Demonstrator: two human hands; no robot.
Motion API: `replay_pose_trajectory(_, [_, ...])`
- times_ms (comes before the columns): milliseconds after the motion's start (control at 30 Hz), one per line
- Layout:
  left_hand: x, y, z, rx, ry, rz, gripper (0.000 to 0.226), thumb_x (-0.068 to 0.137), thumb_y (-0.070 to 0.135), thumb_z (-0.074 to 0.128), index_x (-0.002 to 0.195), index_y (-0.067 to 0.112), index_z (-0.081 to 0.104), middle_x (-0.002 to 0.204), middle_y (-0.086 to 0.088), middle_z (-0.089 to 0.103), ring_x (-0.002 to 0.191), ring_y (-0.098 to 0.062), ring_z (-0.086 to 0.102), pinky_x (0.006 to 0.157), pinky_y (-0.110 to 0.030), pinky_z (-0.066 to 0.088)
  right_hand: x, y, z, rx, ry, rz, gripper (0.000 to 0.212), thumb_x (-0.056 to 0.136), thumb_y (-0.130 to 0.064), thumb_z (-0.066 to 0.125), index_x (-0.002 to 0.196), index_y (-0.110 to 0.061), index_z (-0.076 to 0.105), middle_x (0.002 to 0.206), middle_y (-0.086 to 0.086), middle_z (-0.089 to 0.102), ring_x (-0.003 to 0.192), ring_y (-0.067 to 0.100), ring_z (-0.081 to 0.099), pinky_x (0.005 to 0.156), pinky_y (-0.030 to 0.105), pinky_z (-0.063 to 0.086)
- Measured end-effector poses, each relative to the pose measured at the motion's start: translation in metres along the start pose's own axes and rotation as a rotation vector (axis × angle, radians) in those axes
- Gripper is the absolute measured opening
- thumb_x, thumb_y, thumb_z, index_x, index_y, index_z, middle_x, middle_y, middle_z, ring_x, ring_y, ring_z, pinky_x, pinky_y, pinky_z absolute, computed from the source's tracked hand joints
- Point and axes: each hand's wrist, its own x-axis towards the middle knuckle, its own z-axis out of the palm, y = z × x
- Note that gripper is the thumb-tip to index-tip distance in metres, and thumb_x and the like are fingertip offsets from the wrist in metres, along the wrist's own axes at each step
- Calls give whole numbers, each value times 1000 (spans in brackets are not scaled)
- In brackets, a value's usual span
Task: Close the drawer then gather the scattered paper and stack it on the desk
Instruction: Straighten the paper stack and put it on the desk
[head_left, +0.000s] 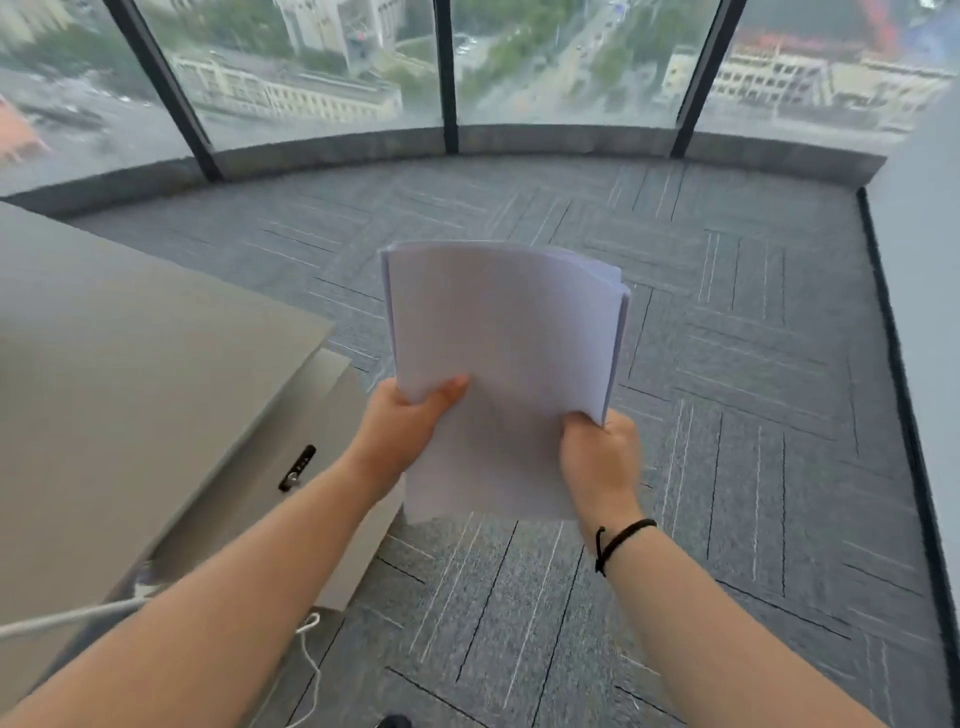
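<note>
Above the carpet, in front of the chest: paper stack (501, 364) held in mid-air by both hands, clear of any surface. L hand (402, 423) grips the near-left part of the stack, thumb on top of the sheet, fingers hidden beneath. R hand (600, 457) grips the near-right corner, fingers curled round the edge. Hands apart, one per side, both clamped on the paper. Key relation for next move: desk (130, 364) lies to the left of the stack and lower, so L hand is nearer; the stack must travel leftward over the desk edge. Long axis of stack runs away from the person, far end tipped up, roughly parallel w/ the desk's right edge. Cabinet w/ drawer (311, 447) under the desk looks pushed in, lock facing out; judged closed. No loose sheets seen on visible carpet, so gathering prob. done; placing remains. Paper: white, blank on top face, many sheets, far-right edges fanned and not flush, slight curl across the top. Likely needs squaring before or after setting down.
</note>
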Motion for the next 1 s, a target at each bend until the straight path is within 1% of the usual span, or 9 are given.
replay_pose_trajectory(167, [-42,125,-68,-4,193,39,17,83,23,78,67,19,75,65,12,75,64,-4,71,77,-39,60,-58,-135,16,-40,-219,-67,23,81,2,46,64,-13,39,60,4,30,52,16,24,43,24,17])
replay_pose_trajectory(300, [-91,192,-125,3,350,90,27,64,49,81,70,23,81,85,-11,79,74,-20,71,81,-54,58,-103,-210,33,-51,-414,-144,23,78,7,46,64,-9,37,65,7,28,55,16,22,41,22,17])
replay_pose_trajectory(400, [-132,221,-165,-11,455,117,21,67,46,79,71,25,80,88,-12,78,77,-22,71,82,-56,56,-138,-244,52,-78,-534,-196,22,77,8,48,65,-9,39,66,8,31,58,16,27,45,23,22])
replay_pose_trajectory(500, [-164,230,-203,-58,521,150,2,72,31,79,73,31,81,90,-6,80,82,-21,73,88,-53,56,-170,-259,84,-86,-628,-222,29,78,5,50,60,-14,37,59,2,35,56,16,31,51,26,25])
replay_pose_trajectory(600, [-188,230,-244,-100,577,134,16,72,21,79,72,37,81,80,9,79,82,-16,74,92,-46,56,-200,-263,121,-109,-710,-250,20,78,4,52,66,-13,48,65,4,39,63,15,34,56,28,27])
replay_pose_trajectory(700, [-200,226,-288,-113,659,117,11,66,25,78,71,34,80,83,5,79,84,-22,74,91,-50,55,-224,-258,161,-109,-792,-240,5,78,2,50,73,4,51,74,6,44,70,18,40,63,33,31])
replay_pose_trajectory(833, [-205,215,-343,-104,767,88,10,61,23,78,71,24,77,91,-10,77,88,-29,72,88,-52,54,-245,-255,220,-112,-848,-243,23,77,-1,51,87,19,47,80,4,44,76,18,40,67,35,31])
replay_pose_trajectory(933, [-203,199,-377,-111,791,54,20,60,26,80,77,18,75,93,-13,77,91,-31,73,87,-51,55,-257,-253,259,-87,-902,-242,7,81,0,54,82,7,54,79,3,52,75,16,47,68,34,37])
replay_pose_trajectory(1000, [-200,179,-398,-92,813,13,34,54,36,82,80,13,75,93,-16,78,92,-33,73,84,-53,56,-263,-248,281,-82,-940,-232,17,83,2,57,71,-8,62,76,0,62,72,16,56,67,32,45])
